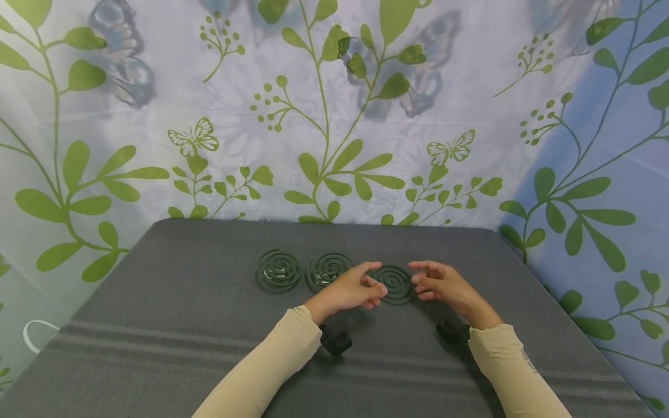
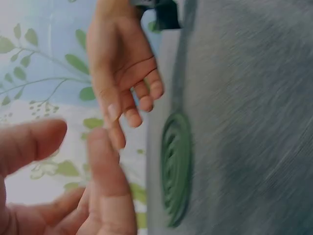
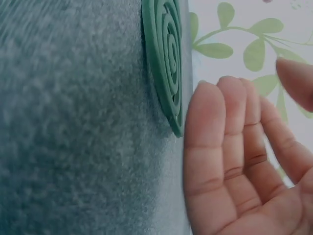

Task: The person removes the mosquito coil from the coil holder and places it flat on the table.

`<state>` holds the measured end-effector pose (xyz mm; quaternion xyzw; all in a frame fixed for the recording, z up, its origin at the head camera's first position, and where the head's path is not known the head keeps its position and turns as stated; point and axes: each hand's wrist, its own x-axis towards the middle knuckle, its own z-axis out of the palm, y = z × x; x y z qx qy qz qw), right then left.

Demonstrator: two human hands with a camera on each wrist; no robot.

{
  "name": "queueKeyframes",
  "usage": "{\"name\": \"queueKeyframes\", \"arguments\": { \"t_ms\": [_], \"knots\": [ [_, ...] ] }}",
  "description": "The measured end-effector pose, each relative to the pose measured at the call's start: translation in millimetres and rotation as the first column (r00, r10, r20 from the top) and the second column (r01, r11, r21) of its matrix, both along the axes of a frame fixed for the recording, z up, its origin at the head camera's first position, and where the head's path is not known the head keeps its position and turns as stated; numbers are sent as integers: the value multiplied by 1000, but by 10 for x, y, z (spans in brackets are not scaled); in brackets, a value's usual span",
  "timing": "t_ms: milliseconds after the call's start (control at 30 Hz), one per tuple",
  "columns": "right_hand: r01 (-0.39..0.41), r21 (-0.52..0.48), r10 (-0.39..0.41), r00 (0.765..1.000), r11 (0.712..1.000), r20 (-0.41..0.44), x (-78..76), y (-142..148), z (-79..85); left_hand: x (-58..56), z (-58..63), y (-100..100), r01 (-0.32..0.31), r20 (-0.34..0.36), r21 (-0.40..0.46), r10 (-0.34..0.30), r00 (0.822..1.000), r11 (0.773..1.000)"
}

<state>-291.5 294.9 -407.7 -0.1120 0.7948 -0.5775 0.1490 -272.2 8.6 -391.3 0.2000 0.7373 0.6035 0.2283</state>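
Observation:
A dark green mosquito coil (image 1: 394,284) lies flat on the grey table, between my two hands. My left hand (image 1: 351,288) is at its left side, thumb and fingers spread apart and loosely bent, holding nothing. On the other side, my right hand (image 1: 448,288) has its fingers relaxed and also holds nothing. In the left wrist view the coil (image 2: 182,169) sits below both hands, apart from them. The right wrist view shows part of the coil (image 3: 159,54) beyond my fingertips. A second coil (image 1: 331,270) is partly hidden behind my left hand, and a third coil (image 1: 279,271) lies farther left.
Pale shiny bits show within the two left coils. The grey cloth-covered table (image 1: 172,302) reaches back to a hanging curtain (image 1: 235,145) printed with green leaves and butterflies. A dark device sits at each wrist. A white loop (image 1: 31,337) shows beyond the table's left edge.

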Motion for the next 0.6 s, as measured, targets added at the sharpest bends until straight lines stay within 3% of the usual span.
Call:
{"name": "queueKeyframes", "arguments": {
  "t_ms": [167,333,600],
  "knots": [
    [7,-26,-8,997,1000,-70,29,-54,51,-48,166,-153,103,-65,-66,-107,992,992],
    [12,-56,-19,991,998,-129,78,-146,122,-58,331,-326,163,-161,-119,-181,970,980],
    [6,-15,-10,961,1000,-275,145,-270,163,-66,439,-551,147,-291,-98,-169,942,984]
  ]
}}
